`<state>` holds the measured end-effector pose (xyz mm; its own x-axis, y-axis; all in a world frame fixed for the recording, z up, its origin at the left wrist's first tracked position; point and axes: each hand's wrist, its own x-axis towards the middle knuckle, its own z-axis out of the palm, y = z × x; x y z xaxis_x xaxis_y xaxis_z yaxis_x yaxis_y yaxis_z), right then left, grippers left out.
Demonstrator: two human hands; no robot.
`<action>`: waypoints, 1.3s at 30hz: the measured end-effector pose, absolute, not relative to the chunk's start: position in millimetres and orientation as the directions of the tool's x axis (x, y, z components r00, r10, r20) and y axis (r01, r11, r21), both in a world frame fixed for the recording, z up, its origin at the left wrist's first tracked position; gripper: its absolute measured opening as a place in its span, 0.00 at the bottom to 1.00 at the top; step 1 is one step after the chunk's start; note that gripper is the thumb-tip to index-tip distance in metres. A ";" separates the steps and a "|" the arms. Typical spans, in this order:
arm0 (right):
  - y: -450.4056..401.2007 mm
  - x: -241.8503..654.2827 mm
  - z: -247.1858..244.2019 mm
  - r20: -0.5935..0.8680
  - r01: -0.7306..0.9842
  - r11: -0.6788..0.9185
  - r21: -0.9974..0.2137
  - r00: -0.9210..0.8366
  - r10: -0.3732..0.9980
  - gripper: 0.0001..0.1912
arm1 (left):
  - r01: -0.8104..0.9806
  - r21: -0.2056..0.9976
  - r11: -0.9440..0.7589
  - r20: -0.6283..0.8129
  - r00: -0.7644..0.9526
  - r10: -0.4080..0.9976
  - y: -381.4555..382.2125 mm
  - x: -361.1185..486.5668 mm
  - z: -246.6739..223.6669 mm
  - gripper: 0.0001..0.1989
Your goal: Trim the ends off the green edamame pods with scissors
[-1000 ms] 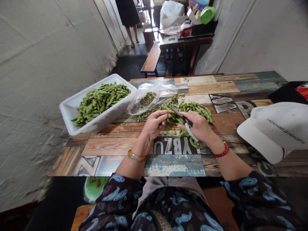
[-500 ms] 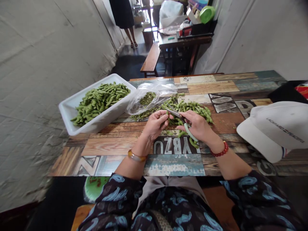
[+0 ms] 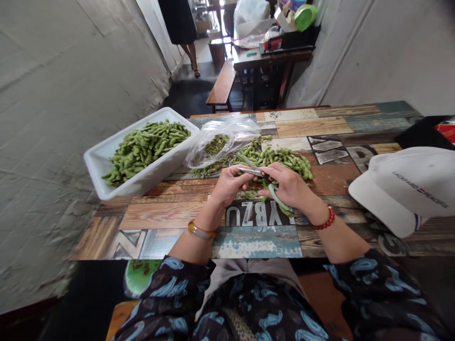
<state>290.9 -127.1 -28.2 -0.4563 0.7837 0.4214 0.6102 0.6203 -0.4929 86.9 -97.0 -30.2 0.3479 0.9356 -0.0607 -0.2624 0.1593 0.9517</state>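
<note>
Scissors (image 3: 264, 175), with loose green pods (image 3: 286, 158) on a patchwork table (image 3: 159, 215).
Right hand (image 3: 289, 187): fingers closed round the scissors' handles, blades parted. Left hand (image 3: 229, 185): fingertips pinched together beside the blades, anything between them indistinct. White tub (image 3: 163, 171): heaped pods, left.

Dark sleeves (image 3: 167, 293), blue paisley (pale trousers (image 3: 256, 267)); amber bangle (image 3: 201, 230) left, red bead bracelet (image 3: 329, 221) right.

Pods (image 3: 280, 155) (seemingly heaped) ahead; room (image 3: 331, 183) rightward
</note>
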 end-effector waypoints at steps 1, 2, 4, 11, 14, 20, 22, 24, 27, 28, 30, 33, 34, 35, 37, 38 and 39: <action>-127.2 290.8 -28.5 0.427 0.611 0.625 -0.487 -0.457 0.780 0.29 | -0.261 0.953 0.151 -0.051 0.353 0.934 -97.1 86.9 -30.7 0.14; -127.2 290.8 -28.7 0.433 0.610 0.630 -0.481 -0.459 0.776 0.29 | -0.258 0.955 0.148 -0.047 0.358 0.932 -97.1 86.9 -30.7 0.14; -127.0 290.9 -28.9 0.442 0.613 0.637 -0.467 -0.462 0.769 0.27 | -0.251 0.956 0.152 -0.052 0.365 0.930 -97.3 86.7 -30.1 0.14; -127.1 293.6 -27.7 0.414 0.638 0.629 -0.444 -0.477 0.776 0.21 | -0.180 0.968 0.175 -0.104 0.346 0.932 -96.4 84.3 -30.2 0.16; -127.4 293.9 -27.8 0.393 0.643 0.615 -0.456 -0.475 0.788 0.20 | -0.160 0.968 0.192 -0.134 0.314 0.940 -95.4 83.9 -31.3 0.16; -123.4 294.3 -30.9 0.422 0.654 0.561 -0.507 -0.379 0.824 0.21 | -0.228 0.960 0.162 -0.116 0.201 0.973 -92.5 83.7 -29.8 0.17; -121.9 295.1 -32.7 0.438 0.661 0.543 -0.519 -0.340 0.832 0.20 | -0.289 0.941 0.176 -0.120 0.201 0.972 -91.9 83.2 -27.6 0.17; -121.1 295.5 -34.3 0.444 0.657 0.540 -0.526 -0.330 0.833 0.20 | -0.359 0.909 0.212 -0.135 0.228 0.964 -91.8 82.7 -25.1 0.18; -121.5 295.1 -35.2 0.444 0.643 0.552 -0.531 -0.345 0.827 0.21 | -0.413 0.872 0.264 -0.161 0.269 0.950 -92.0 82.4 -22.0 0.21; -122.0 294.6 -35.1 0.441 0.641 0.556 -0.529 -0.352 0.826 0.21 | -0.415 0.868 0.271 -0.165 0.274 0.948 -92.0 82.5 -21.5 0.21; -123.1 293.4 -34.5 0.434 0.642 0.564 -0.519 -0.370 0.821 0.22 | -0.420 0.867 0.268 -0.159 0.276 0.948 -92.0 82.8 -21.1 0.22; -124.8 291.8 -33.1 0.428 0.647 0.578 -0.498 -0.396 0.812 0.24 | -0.440 0.859 0.263 -0.148 0.279 0.949 -92.3 83.4 -21.0 0.21; -125.3 291.4 -32.6 0.428 0.648 0.583 -0.490 -0.403 0.809 0.25 | -0.445 0.854 0.269 -0.152 0.280 0.948 -92.6 83.7 -21.0 0.21; -125.7 291.2 -32.1 0.428 0.650 0.587 -0.483 -0.409 0.806 0.25 | -0.449 0.850 0.277 -0.160 0.282 0.946 -93.0 84.0 -21.0 0.20; -126.4 290.7 -31.0 0.427 0.653 0.592 -0.472 -0.418 0.802 0.26 | -0.450 0.846 0.287 -0.167 0.287 0.943 -93.9 84.8 -21.1 0.20; -126.8 290.5 -30.5 0.426 0.654 0.594 -0.469 -0.422 0.800 0.26 | -0.449 0.846 0.286 -0.165 0.290 0.943 -94.3 85.3 -21.3 0.19; -127.1 290.2 -30.0 0.423 0.654 0.595 -0.468 -0.425 0.800 0.26 | -0.449 0.847 0.285 -0.161 0.294 0.942 -94.7 85.9 -21.6 0.19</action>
<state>290.2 -127.1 -30.0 -0.4249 0.8001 0.4235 0.6537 0.5948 -0.4679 85.9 -94.7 -21.6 0.2937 0.9423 -0.1610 -0.4491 0.2846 0.8469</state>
